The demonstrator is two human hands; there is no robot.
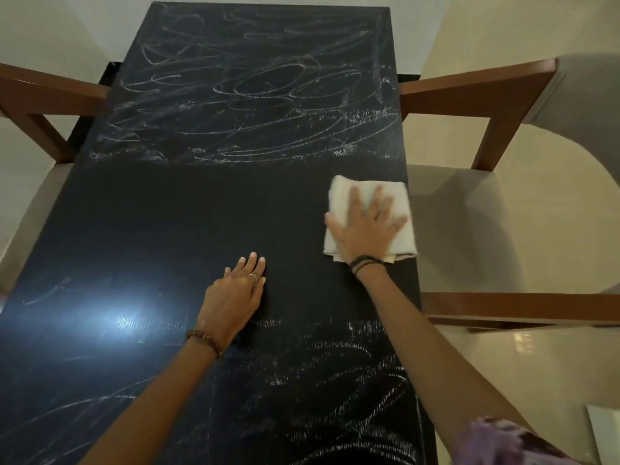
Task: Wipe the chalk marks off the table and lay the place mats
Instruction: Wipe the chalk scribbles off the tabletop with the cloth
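Black desk [167, 229]: chalk marks [248, 88] cover far half, more at near right; middle band wiped. White folded cloth [399, 196] flat at right edge. Both hands flat on surface.

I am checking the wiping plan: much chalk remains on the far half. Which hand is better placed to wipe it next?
Right. The right hand already presses flat on the cloth, just below the far chalk marks. The left hand rests bare on the table, farther from them.

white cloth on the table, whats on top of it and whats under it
The right hand presses flat on the white cloth, fingers spread. Under it lies the black table; any chalk beneath the cloth is hidden.
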